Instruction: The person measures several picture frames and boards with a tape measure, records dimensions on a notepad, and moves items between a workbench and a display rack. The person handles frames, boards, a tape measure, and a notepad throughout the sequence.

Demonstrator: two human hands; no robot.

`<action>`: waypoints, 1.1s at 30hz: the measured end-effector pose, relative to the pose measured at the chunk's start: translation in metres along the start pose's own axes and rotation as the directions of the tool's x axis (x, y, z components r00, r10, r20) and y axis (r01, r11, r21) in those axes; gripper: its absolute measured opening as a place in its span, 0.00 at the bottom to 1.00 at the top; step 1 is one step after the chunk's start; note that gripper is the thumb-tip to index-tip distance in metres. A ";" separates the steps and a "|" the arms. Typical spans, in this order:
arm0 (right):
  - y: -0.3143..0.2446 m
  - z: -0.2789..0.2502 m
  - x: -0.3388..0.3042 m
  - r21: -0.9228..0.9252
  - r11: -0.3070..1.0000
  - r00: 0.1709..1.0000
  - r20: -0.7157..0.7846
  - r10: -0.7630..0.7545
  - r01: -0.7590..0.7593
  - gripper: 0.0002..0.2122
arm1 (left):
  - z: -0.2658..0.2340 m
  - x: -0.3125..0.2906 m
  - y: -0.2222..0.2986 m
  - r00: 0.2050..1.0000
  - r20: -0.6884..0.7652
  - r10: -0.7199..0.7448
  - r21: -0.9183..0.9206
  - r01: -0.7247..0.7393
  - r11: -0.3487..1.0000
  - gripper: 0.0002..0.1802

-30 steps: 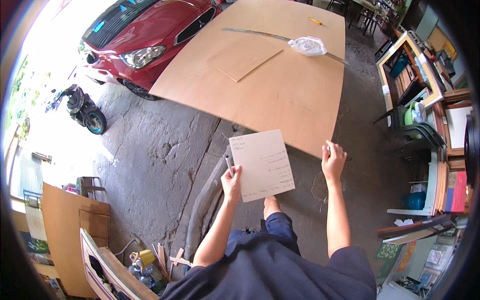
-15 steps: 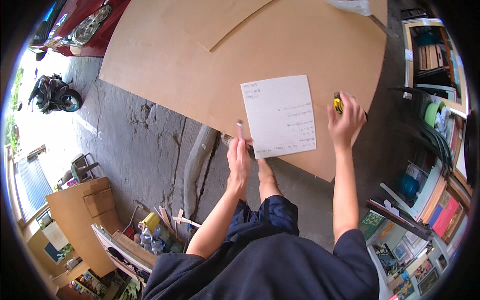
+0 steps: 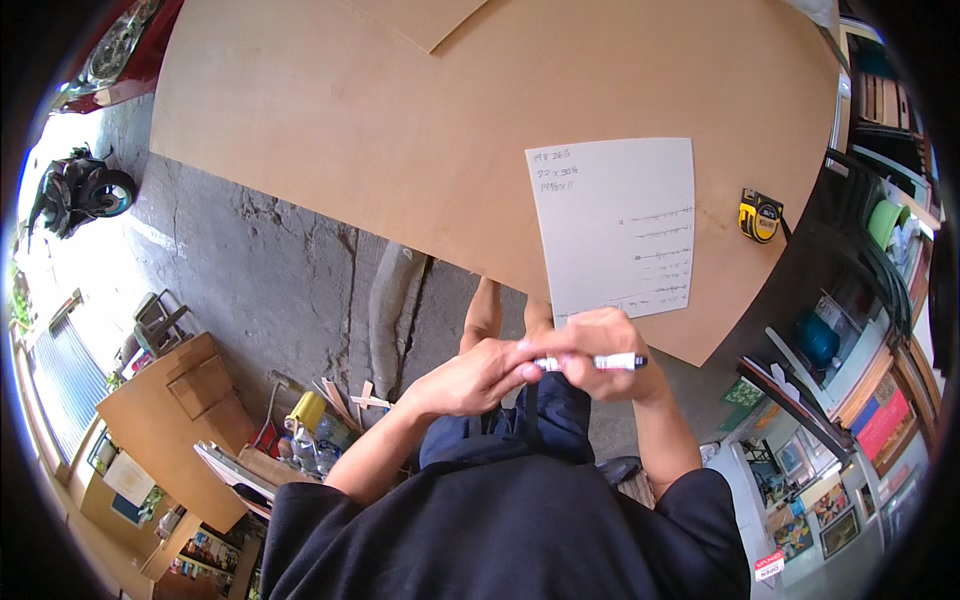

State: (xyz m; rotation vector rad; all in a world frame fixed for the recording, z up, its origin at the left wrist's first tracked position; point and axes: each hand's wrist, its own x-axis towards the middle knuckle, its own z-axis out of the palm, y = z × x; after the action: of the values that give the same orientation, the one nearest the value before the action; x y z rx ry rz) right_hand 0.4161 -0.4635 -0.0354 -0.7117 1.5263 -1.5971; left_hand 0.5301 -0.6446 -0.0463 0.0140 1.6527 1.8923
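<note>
Both my hands meet in front of my body, just off the near edge of a large brown board (image 3: 330,130). A slim white marker pen (image 3: 618,361) with a dark end lies crosswise between them. My right hand (image 3: 605,335) wraps round its middle, while the fingers of my left hand (image 3: 475,375) pinch it toward its left end, which they hide. On the board just beyond my hands is a white sheet of paper (image 3: 590,225) with handwritten lines. A yellow and black tape measure (image 3: 760,216) rests on the board right of the paper, apart from my hands.
Another brown panel (image 3: 430,20) lies on top of the board at the far side. Left of me the cracked concrete floor (image 3: 270,260) carries a rounded ridge. Wood scraps and bottles (image 3: 310,440) stand at lower left, framed pictures (image 3: 800,460) at right, and a motorcycle (image 3: 85,195) far left.
My right hand has let go of the tape measure, left it on the board, and come in to the marker pen. My left hand has moved lower. The view has shifted.
</note>
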 end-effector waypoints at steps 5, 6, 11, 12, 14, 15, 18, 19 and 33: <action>-0.002 -0.054 -0.014 0.202 0.921 0.761 -0.634 -0.137 0.334 0.11 | -0.037 -0.083 -0.092 0.930 -0.028 -0.367 -0.384 0.329 0.863 0.22; 0.003 -0.060 -0.014 0.132 0.965 0.753 -0.653 -0.088 0.228 0.10 | -0.040 -0.107 -0.127 0.873 -0.093 -0.479 -0.539 0.360 0.761 0.24; 0.085 -0.018 0.024 -0.322 0.943 0.827 -0.551 -0.113 -0.086 0.13 | -0.041 -0.153 -0.257 0.676 -0.499 -0.543 0.165 0.689 0.706 0.23; 0.095 -0.008 0.031 -0.327 0.944 0.766 -0.618 -0.174 -0.050 0.09 | -0.035 -0.156 -0.275 0.628 -0.541 -0.559 0.045 0.685 0.727 0.23; 0.111 0.005 0.039 -0.285 0.958 0.665 -0.719 -0.201 -0.018 0.07 | -0.020 -0.171 -0.306 0.515 -0.597 -0.615 -0.200 0.647 0.735 0.23; 0.115 0.004 0.039 -0.328 0.945 0.681 -0.692 -0.238 -0.004 0.06 | -0.016 -0.169 -0.313 0.454 -0.520 -0.724 -0.495 0.530 0.688 0.23; 0.121 0.002 0.035 -0.396 0.918 0.716 -0.629 -0.301 0.038 0.05 | -0.002 -0.170 -0.323 0.423 -0.479 -0.769 -0.577 0.508 0.639 0.23; 0.123 0.002 0.033 -0.379 0.924 0.723 -0.625 -0.295 0.050 0.04 | 0.001 -0.166 -0.323 0.442 -0.468 -0.765 -0.530 0.553 0.643 0.25; 0.131 -0.005 0.031 -0.565 0.824 0.774 -0.505 -0.382 0.038 0.03 | -0.031 -0.094 -0.273 0.574 -0.543 -0.614 -0.421 0.446 0.790 0.22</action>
State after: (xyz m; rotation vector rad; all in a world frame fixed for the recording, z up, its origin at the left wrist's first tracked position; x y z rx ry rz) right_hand 0.4177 -0.4809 -0.1689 -0.7243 2.5105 -1.6750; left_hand 0.7133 -0.7076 -0.2624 -1.2705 1.5469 1.6517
